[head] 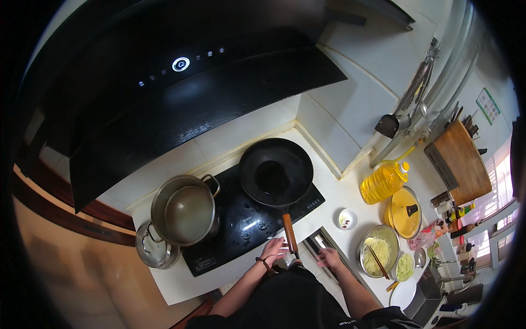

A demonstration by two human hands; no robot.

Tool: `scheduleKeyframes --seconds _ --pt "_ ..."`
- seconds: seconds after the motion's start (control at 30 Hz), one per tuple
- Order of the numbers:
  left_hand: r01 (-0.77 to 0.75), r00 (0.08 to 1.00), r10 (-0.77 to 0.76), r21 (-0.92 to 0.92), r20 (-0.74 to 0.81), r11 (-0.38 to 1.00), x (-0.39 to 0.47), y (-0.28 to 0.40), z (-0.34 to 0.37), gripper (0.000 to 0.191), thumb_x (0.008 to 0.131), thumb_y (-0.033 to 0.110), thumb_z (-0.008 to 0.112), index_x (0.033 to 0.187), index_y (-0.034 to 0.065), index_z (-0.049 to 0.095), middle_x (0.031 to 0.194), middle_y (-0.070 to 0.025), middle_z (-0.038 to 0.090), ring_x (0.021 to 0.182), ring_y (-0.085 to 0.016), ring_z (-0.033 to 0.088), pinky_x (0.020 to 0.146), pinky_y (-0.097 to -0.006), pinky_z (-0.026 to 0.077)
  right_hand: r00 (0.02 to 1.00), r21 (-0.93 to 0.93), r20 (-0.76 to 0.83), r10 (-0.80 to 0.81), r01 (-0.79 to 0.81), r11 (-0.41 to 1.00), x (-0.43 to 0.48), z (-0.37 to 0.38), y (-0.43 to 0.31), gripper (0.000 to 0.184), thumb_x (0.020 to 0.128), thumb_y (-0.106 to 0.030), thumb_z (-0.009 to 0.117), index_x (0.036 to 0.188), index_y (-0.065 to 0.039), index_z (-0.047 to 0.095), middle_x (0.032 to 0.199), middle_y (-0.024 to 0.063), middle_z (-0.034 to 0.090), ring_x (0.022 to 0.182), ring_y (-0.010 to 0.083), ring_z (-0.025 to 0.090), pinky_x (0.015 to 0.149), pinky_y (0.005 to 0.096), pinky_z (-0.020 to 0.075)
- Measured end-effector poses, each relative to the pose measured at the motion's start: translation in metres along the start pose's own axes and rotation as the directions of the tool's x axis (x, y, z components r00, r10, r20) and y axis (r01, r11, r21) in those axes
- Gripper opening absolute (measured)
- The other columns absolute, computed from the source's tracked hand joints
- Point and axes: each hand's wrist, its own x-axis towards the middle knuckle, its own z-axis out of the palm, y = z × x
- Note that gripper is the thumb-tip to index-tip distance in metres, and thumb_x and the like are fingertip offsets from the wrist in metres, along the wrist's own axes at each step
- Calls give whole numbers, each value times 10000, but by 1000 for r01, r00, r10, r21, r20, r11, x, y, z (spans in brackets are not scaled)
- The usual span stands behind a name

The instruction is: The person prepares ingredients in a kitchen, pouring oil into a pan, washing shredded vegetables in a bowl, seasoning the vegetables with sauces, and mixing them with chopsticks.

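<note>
A black wok (276, 172) sits on the right side of a black glass cooktop (234, 214), its wooden handle (289, 234) pointing at me. Close to the left of that handle is my left hand (274, 249), palm partly up and fingers apart, holding nothing. My right hand (328, 258) hovers by the counter's front edge with loosely bent fingers and nothing visible in it. A dark shiny patch shows in the wok's bottom. On the cooktop's left side stands a steel pot (158, 205) with cloudy liquid inside.
A lidded steel pot (153, 248) stands at the left. On the right counter are a small white bowl (349, 228), an oil bottle (382, 185), a yellow lidded pot (402, 211) and a steel bowl (394, 240) of pale shreds with chopsticks (378, 263). A range hood (205, 96) overhangs.
</note>
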Motion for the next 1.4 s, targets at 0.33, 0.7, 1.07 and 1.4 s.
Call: scheduleKeyframes --seconds 0.33,0.7,1.07,1.4 --pt "86 994 -94 120 61 989 29 -57 -10 337 1002 359 579 1214 97 562 1090 -101 681 879 -199 714 661 -285 584 936 -31 -206 284 -297 954 -55 -84 140 383 970 -279 609 1152 57 598 893 215 714 638 304 714 534 428 614" --pt "286 905 -385 413 179 864 46 -116 75 397 968 408 634 1194 87 579 1063 -103 709 834 -205 709 640 -306 578 871 197 -399 286 -223 955 -167 -118 198 416 980 -312 612 1189 47 597 920 191 720 637 245 709 533 391 615" --pt "211 906 -345 443 247 871 61 -137 230 501 1001 289 602 1402 62 406 1223 -174 604 977 -307 683 804 -414 594 833 333 -531 156 36 942 -250 -243 233 312 992 -254 597 1138 22 606 894 139 706 615 190 692 479 323 563" --pt "7 990 -71 467 119 884 89 -182 294 275 1004 125 580 1235 -26 569 960 -113 672 764 -256 729 614 -340 618 743 99 -650 -160 292 951 -286 -464 145 231 978 -203 595 1059 8 647 830 70 702 623 136 680 480 269 523"
